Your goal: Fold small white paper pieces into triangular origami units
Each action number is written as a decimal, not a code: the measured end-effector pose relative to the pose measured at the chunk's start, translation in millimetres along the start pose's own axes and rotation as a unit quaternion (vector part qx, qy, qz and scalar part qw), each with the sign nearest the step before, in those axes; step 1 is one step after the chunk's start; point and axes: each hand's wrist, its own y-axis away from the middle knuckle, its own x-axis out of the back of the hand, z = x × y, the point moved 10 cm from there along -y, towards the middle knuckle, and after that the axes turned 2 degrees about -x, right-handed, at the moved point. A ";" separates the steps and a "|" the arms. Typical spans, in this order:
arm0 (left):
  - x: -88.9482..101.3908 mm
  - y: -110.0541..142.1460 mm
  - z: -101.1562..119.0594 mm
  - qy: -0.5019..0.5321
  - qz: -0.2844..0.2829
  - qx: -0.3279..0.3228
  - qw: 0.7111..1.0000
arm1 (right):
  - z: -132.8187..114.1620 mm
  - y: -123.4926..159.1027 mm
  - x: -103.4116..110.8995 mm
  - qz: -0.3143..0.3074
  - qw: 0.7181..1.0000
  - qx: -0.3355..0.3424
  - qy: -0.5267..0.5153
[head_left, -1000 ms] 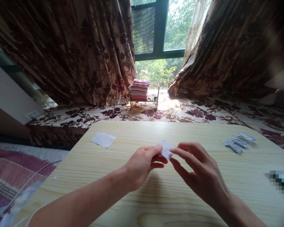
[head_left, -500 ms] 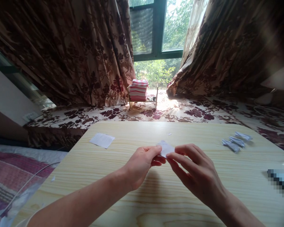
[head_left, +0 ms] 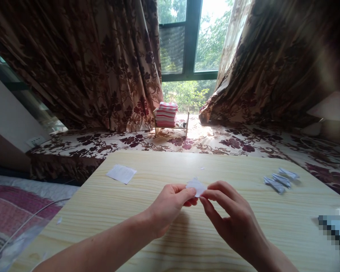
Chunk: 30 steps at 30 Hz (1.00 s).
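Note:
A small piece of folded white paper (head_left: 197, 186) is held above the table between both hands. My left hand (head_left: 174, 202) pinches its left side, thumb on top and fingers beneath. At the paper's right edge, the fingertips of my right hand (head_left: 232, 211) are closed on its corner. Toward the far left of the table lies a flat sheet of paper (head_left: 121, 174) with faint print. Three narrow folded paper pieces (head_left: 277, 181) lie together at the right.
The pale wooden table (head_left: 147, 170) has rounded far corners. A tiny paper scrap (head_left: 202, 168) lies beyond my hands. A pixelated dark-edged object (head_left: 336, 228) is at the right edge. Behind, a small rack (head_left: 187, 128) with striped folded cloths (head_left: 166, 114) stands on the floral-covered ledge.
The view has tilted up slightly, so everything sits lower in the picture. My left thumb has slid further across the paper; both hands still hold it.

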 end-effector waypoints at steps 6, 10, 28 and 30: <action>5.6 -1.9 -3.9 -0.022 0.009 0.019 1.000 | -1.5 0.6 -1.0 -0.010 0.999 0.027 0.021; 3.3 -2.1 -12.2 -0.014 -0.007 0.065 0.998 | -4.7 1.7 -0.3 -0.019 0.998 0.051 0.042; 1.2 0.2 13.2 -0.084 0.011 -0.048 0.995 | 3.1 0.1 -3.5 -0.018 1.000 -0.009 0.005; 0.7 0.8 15.8 -0.098 0.012 -0.058 0.993 | 5.1 0.8 -4.0 -0.018 1.000 -0.018 0.007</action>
